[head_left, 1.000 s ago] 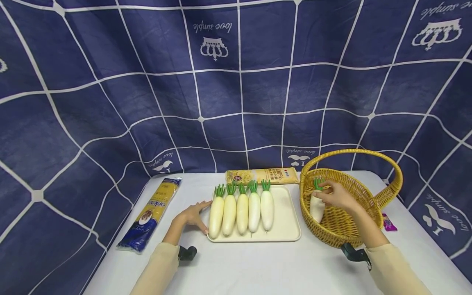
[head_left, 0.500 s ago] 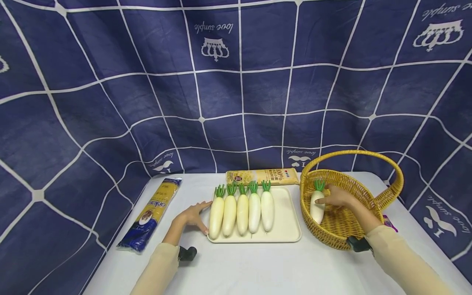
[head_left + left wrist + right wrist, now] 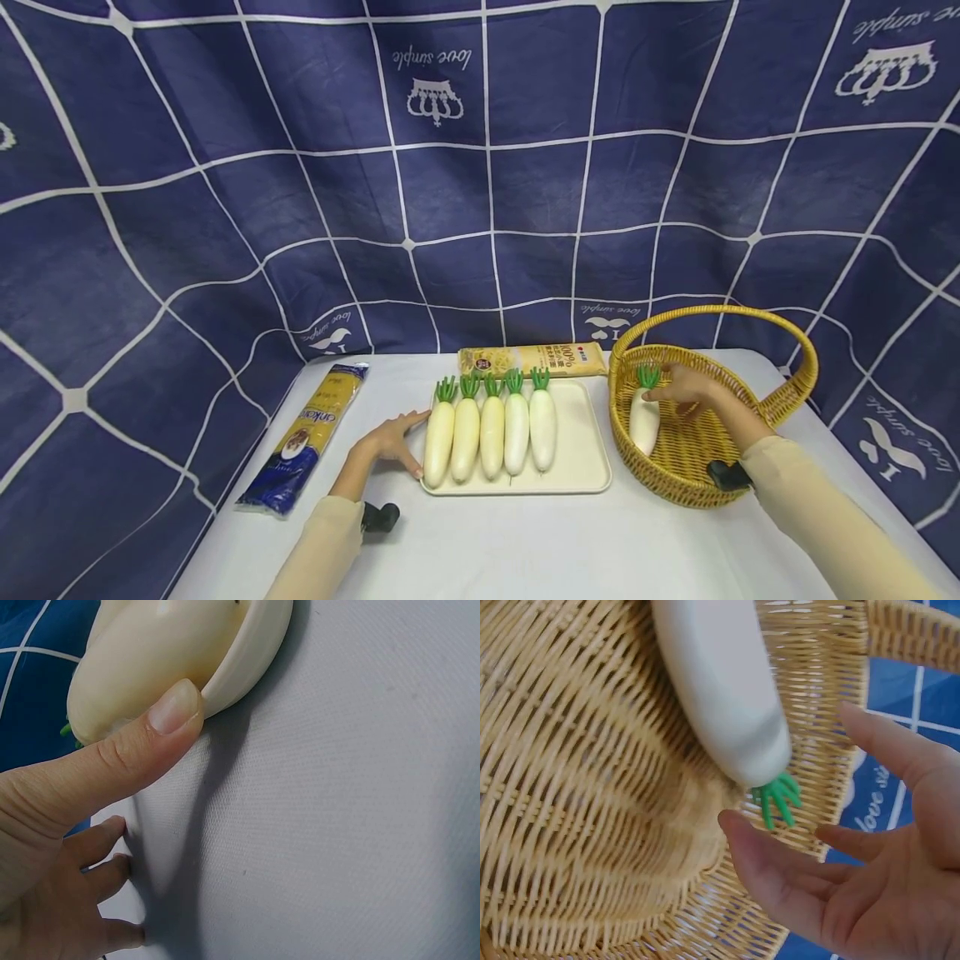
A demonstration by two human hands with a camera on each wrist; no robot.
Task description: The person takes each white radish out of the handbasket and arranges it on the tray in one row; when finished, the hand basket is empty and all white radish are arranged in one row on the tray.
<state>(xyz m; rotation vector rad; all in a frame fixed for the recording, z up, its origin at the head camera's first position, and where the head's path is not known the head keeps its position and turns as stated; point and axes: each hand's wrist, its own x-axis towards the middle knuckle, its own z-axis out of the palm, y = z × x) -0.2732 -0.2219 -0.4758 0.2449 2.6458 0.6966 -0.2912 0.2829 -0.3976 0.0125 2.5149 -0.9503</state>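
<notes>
One white radish (image 3: 643, 423) with green stalks leans inside the left part of the yellow wicker basket (image 3: 667, 485). My right hand (image 3: 686, 390) is over the basket, just right of the stalks. In the right wrist view its fingers are spread around nothing, apart from the radish (image 3: 720, 682). Several more radishes (image 3: 491, 437) lie side by side on a cream tray (image 3: 581, 442), stalks pointing away from me. My left hand (image 3: 392, 439) is at the tray's left edge, fingers spread. Its thumb (image 3: 174, 712) touches the tray's rim corner beside the leftmost radish.
A yellow noodle packet (image 3: 532, 358) lies behind the tray. To the left is a blue and yellow pasta bag (image 3: 303, 437). The basket's tall arched handle (image 3: 723, 310) rises above its rim. A navy checked cloth (image 3: 480, 183) hangs behind the white table (image 3: 525, 550).
My right hand has come off the radish in the basket and shifted slightly right, its fingers loosening. The radish stays leaning in the basket. My left hand has kept its place at the tray.
</notes>
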